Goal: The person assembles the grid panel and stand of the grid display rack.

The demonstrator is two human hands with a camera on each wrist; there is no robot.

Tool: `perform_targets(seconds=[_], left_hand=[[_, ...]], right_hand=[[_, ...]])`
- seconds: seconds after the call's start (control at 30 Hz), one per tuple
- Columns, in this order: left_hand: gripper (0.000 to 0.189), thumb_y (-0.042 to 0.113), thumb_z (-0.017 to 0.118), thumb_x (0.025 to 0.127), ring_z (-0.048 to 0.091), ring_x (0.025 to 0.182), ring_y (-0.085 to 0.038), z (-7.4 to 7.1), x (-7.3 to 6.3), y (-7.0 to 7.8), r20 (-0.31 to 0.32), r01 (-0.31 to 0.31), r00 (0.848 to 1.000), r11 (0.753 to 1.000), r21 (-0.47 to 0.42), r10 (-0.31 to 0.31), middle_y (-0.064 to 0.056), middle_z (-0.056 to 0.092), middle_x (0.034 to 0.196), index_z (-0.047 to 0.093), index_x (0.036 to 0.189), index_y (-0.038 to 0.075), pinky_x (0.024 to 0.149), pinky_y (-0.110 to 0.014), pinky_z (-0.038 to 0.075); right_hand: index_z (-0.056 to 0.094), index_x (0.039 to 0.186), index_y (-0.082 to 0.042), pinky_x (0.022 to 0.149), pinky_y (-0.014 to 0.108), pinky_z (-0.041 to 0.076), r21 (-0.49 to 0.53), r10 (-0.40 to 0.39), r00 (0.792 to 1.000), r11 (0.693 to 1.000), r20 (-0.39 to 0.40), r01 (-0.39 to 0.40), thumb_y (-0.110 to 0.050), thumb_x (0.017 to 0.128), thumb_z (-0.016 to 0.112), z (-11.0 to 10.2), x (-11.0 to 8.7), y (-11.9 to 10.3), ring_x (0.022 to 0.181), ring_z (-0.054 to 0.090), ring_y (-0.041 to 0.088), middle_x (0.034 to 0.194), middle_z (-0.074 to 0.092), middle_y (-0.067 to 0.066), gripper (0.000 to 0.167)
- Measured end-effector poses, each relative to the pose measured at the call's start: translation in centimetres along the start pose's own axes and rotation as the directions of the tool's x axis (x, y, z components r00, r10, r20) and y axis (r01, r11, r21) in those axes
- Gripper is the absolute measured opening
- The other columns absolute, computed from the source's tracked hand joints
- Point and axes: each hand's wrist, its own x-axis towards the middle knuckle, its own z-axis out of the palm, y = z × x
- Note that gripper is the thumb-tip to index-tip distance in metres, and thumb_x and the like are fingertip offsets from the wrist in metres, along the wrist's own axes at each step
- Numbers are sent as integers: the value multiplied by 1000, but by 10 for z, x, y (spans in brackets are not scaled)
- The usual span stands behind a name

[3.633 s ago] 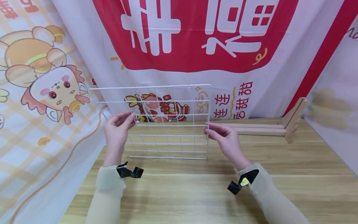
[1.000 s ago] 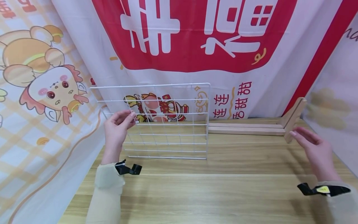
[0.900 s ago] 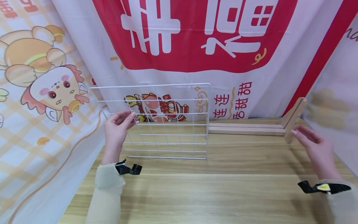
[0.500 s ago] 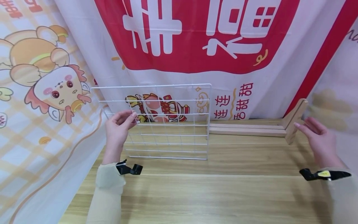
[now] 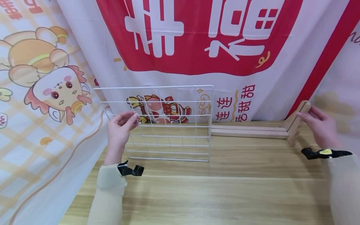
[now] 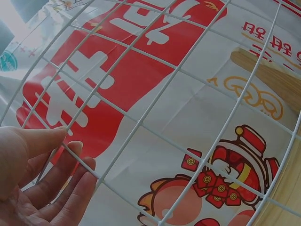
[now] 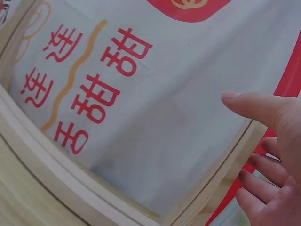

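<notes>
My left hand (image 5: 119, 134) pinches a wire of the white wire grid panel (image 5: 168, 126) near its left side, thumb in front and the other fingers behind. The panel stands upright, its lower edge close to the wooden table. In the left wrist view, thumb and fingertips meet around a wire of the grid (image 6: 141, 123). My right hand (image 5: 323, 126) is at the top of a slanted, notched wooden upright (image 5: 296, 122). The right wrist view has that hand's thumb (image 7: 254, 104) spread from the other fingers, with the upright (image 7: 221, 174) between them.
A grooved wooden bar (image 5: 250, 131) runs along the back of the table (image 5: 213, 193), from the upright to behind the grid. A printed cloth (image 5: 191, 40) hangs close behind, with more cloth (image 5: 56, 140) along the left side.
My right hand has let go of the grid's right edge and moved right to the wooden upright, then up to its top. My left hand keeps its hold on the grid.
</notes>
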Motion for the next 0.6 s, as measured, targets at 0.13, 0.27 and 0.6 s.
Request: perform_targets(seconds=[0.13,0.27,0.6], left_hand=[[34,26,79,90,69,98,-24,0,1,-1,0,-4,1000,1000,0,4,-11,72,110,71,113,3,83,-28,60],[32,25,80,90,70,99,-26,1,1,-1,3,-12,1000,1000,-5,12,-10,73,107,72,112,3,82,-28,60],[31,24,81,89,69,102,-34,0,2,-1,-8,-17,1000,1000,-13,17,-10,74,102,72,111,3,80,-28,60]], right_hand=[[23,162,-26,118,26,20,-29,18,1000,999,6,-18,-29,90,79,0,12,-1,146,26,6,167,18,-7,91],[27,161,-30,120,29,19,-142,46,999,989,-20,-48,-44,84,79,2,16,-4,144,26,10,167,19,-12,94],[20,163,-26,120,36,23,-267,89,995,959,-38,-96,-55,81,76,8,24,-14,146,26,15,168,17,-8,103]])
